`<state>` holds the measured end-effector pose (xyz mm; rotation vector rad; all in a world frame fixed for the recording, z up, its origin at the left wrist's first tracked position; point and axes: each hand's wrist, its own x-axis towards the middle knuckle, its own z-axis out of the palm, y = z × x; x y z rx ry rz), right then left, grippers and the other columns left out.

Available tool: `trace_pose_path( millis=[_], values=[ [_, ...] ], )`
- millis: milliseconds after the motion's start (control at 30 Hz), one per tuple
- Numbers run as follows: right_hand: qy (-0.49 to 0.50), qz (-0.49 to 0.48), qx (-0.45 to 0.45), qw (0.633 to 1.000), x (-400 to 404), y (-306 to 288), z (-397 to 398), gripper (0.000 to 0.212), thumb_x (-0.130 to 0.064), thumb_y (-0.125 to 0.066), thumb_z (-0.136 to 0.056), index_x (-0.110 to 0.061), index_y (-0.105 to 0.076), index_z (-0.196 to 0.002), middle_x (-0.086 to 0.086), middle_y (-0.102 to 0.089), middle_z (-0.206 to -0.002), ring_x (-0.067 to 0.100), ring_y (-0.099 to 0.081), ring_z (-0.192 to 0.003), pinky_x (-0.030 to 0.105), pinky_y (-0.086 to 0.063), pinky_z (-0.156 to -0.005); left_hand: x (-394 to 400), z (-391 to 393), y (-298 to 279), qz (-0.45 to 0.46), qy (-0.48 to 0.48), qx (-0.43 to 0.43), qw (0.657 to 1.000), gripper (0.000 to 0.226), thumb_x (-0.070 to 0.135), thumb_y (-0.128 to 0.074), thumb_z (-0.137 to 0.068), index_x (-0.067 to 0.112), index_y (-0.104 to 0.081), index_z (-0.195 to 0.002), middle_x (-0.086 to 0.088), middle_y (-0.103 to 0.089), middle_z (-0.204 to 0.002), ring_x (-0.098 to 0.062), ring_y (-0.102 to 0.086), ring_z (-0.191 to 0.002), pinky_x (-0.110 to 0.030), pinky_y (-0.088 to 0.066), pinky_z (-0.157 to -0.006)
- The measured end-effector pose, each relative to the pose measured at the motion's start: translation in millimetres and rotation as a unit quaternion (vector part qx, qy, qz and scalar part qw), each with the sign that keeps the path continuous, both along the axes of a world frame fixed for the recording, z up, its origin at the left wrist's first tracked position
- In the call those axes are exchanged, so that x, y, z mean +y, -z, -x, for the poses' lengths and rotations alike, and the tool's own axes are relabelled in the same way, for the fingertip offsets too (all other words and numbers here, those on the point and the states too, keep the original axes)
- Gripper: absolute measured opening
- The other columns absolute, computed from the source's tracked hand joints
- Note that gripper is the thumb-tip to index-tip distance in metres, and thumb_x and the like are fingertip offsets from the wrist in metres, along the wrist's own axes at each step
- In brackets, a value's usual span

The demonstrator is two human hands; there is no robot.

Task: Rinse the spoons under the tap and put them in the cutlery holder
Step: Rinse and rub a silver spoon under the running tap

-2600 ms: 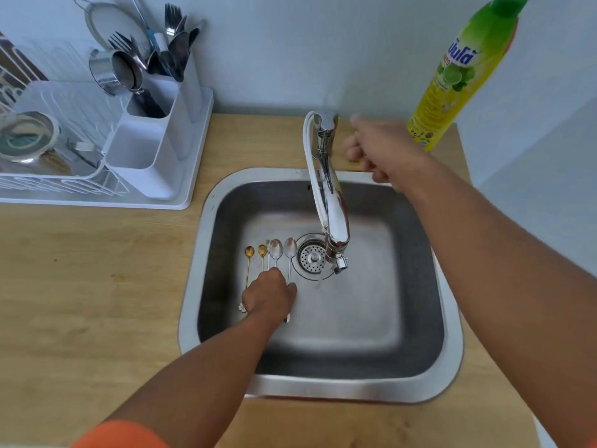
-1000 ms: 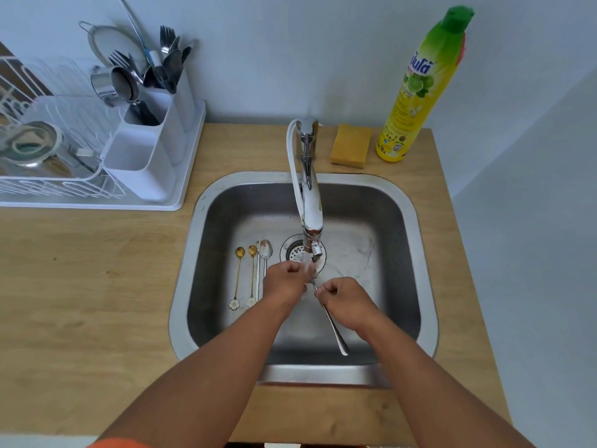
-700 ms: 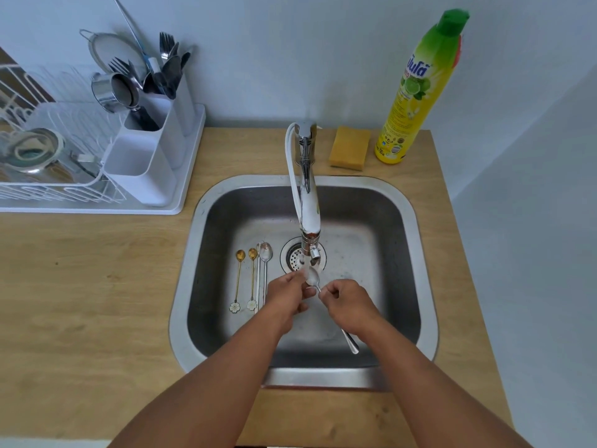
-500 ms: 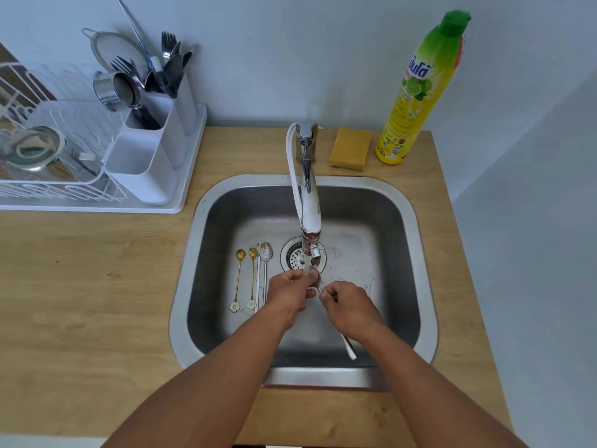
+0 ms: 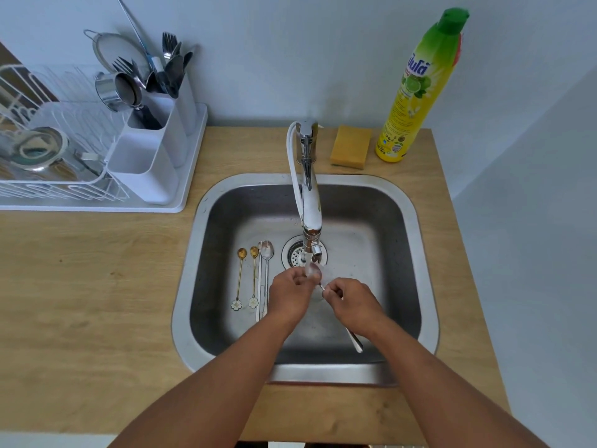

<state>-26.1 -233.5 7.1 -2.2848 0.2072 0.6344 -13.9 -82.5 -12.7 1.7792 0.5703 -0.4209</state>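
- One silver spoon [image 5: 315, 272] is in hand under the tap [image 5: 310, 218], its bowl in the running water right over the drain [image 5: 295, 253], so the run-off goes straight down.
- The right hand [image 5: 350, 300] is closed around the spoon's handle, whose end sticks out past the wrist toward the sink's near edge; this steadies the spoon.
- The left hand [image 5: 290, 294] is curled, its fingertips at the bowl, apparently rubbing it clean.
- Four more spoons wait on the sink floor left of the drain: two gold spoons [image 5: 247, 278] with flower ends and two silver ones [image 5: 265, 276], side by side, bowls toward the back.
- The cutlery holder [image 5: 151, 156] stands in the dish rack [image 5: 48, 176] at the worktop's back left corner, already holding forks and spoons; its near compartment looks free.
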Motion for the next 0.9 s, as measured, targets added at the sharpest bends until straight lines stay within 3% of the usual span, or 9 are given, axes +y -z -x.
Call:
trace_pose_path(
  millis=[133,233,333,433,533,767,900],
  values=[
    [-0.020,-0.007,-0.006,1.000,1,0,2,0.019,-0.036,-0.058,-0.099,-0.031,-0.066,-0.083,-0.012,-0.070,-0.084,0.011,-0.065,-0.081,0.042,-0.058,-0.079,2,-5,-4,-0.029,-0.017,-0.012,0.999,0.028,0.047,-0.082,-0.084,0.021,-0.074,-0.079,0.003,-0.074,-0.074,-0.016,-0.068,-0.070,-0.040,-0.056,-0.073],
    [-0.002,-0.008,-0.011,1.000,0,1,2,0.017,-0.039,-0.059,-0.100,-0.034,-0.067,-0.085,-0.015,-0.071,-0.085,0.007,-0.065,-0.081,0.039,-0.058,-0.078,1,-12,-12,-0.014,-0.038,0.006,0.999,0.035,0.057,-0.071,-0.091,0.024,-0.079,-0.083,0.005,-0.079,-0.080,-0.015,-0.076,-0.080,-0.039,-0.059,-0.077],
    [0.000,-0.004,-0.022,1.000,-2,1,-2,0.018,-0.037,-0.060,-0.100,-0.032,-0.067,-0.085,-0.014,-0.071,-0.084,0.009,-0.065,-0.081,0.039,-0.057,-0.078,3,-15,-14,0.019,-0.033,0.024,0.999,0.033,0.049,-0.061,-0.101,0.023,-0.078,-0.091,0.000,-0.079,-0.089,-0.014,-0.076,-0.088,-0.040,-0.058,-0.081],
    [-0.013,-0.008,-0.022,1.000,-4,1,-4,0.019,-0.035,-0.060,-0.101,-0.030,-0.066,-0.083,-0.011,-0.070,-0.084,0.012,-0.064,-0.081,0.038,-0.055,-0.077,7,-13,-17,0.119,-0.059,0.081,0.988,0.027,0.038,-0.056,-0.106,0.021,-0.076,-0.105,-0.004,-0.080,-0.104,-0.012,-0.076,-0.095,-0.038,-0.057,-0.083],
    [-0.027,-0.046,-0.030,0.998,-10,1,-5,0.022,-0.030,-0.061,-0.101,-0.026,-0.066,-0.080,-0.009,-0.068,-0.079,0.009,-0.061,-0.075,0.035,-0.051,-0.074,14,-8,-20,0.246,-0.077,0.140,0.956,0.034,0.042,-0.054,-0.106,0.018,-0.074,-0.121,0.001,-0.079,-0.113,-0.015,-0.073,-0.106,-0.037,-0.055,-0.085],
    [-0.082,-0.146,-0.012,0.986,-18,-6,-9,0.021,-0.025,-0.061,-0.103,-0.024,-0.070,-0.083,-0.011,-0.064,-0.073,0.004,-0.055,-0.070,0.028,-0.047,-0.072,18,-9,-23,0.321,-0.020,0.176,0.931,0.054,0.074,-0.048,-0.092,0.035,-0.081,-0.109,0.002,-0.062,-0.114,-0.015,-0.054,-0.093,-0.038,-0.050,-0.087],
    [-0.096,-0.173,0.001,0.980,-19,-8,-12,0.021,-0.026,-0.061,-0.104,-0.024,-0.071,-0.086,-0.017,-0.063,-0.070,-0.003,-0.053,-0.067,0.018,-0.044,-0.067,16,-14,-26,0.384,-0.034,0.181,0.905,0.064,0.080,-0.040,-0.090,0.032,-0.083,-0.091,0.006,-0.066,-0.097,-0.014,-0.053,-0.083,-0.032,-0.044,-0.075]
  ],
)
